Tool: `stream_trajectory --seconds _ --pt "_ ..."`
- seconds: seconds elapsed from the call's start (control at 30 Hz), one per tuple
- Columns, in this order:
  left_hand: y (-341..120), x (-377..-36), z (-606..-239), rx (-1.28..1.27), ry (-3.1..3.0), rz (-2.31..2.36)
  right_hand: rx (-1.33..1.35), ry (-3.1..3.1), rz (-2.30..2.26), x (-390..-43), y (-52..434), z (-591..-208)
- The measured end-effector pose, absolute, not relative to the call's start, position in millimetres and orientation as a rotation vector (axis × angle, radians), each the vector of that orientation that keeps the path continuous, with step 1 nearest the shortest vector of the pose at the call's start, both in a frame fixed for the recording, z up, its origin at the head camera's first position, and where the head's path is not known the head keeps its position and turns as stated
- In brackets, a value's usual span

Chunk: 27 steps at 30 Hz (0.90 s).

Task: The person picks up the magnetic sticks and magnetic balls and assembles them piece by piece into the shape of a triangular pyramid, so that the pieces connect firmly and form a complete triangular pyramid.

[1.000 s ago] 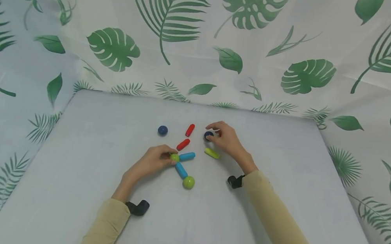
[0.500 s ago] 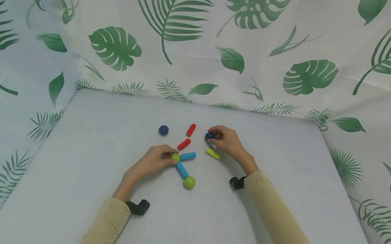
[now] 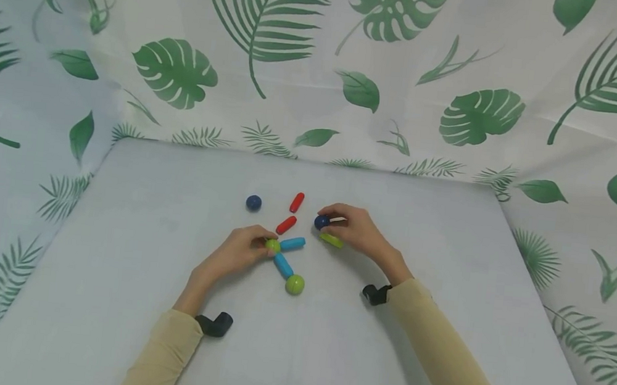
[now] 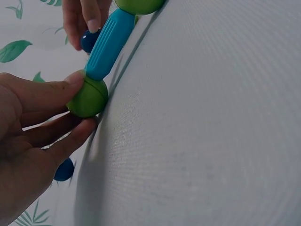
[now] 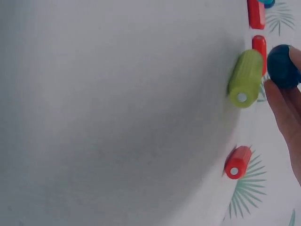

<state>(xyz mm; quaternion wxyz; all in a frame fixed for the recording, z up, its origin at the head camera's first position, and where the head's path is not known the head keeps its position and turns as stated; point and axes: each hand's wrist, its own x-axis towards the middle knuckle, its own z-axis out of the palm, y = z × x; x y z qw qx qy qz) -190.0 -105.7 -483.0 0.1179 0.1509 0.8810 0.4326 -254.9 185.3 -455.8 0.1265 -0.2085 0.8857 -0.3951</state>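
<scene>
My left hand [image 3: 236, 252] pinches a green ball [image 4: 89, 99] between thumb and fingers. Two blue sticks [image 3: 293, 244] meet that ball in a V. At the far end of the nearer blue stick [image 4: 110, 44] is a second green ball [image 3: 295, 285]. With thumb and fingertips, my right hand [image 3: 358, 228] holds a dark blue ball [image 5: 283, 67] just above the table. Right beside it a yellow-green stick [image 5: 246, 77] lies on the table, partly covered by the hand in the head view.
Two red sticks [image 3: 286, 225] lie between the hands, toward the back. Another dark blue ball [image 3: 254, 203] rests at the back left. One more red stick [image 5: 238, 162] shows in the right wrist view. Leaf-printed cloth [image 3: 296, 86] stands behind the white table [image 3: 113, 248].
My right hand has closed its fingers round the dark blue ball and moved it slightly nearer, toward the yellow-green stick. My left hand keeps its grip and stays about where it was.
</scene>
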Motion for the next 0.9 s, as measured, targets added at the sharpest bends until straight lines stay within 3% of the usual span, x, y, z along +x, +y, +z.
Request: stream_trajectory --seconds 0.9 --pt "-106 -192 -482 0.419 2.554 1.274 -0.765 2.421 -1.097 -242 175 -454"
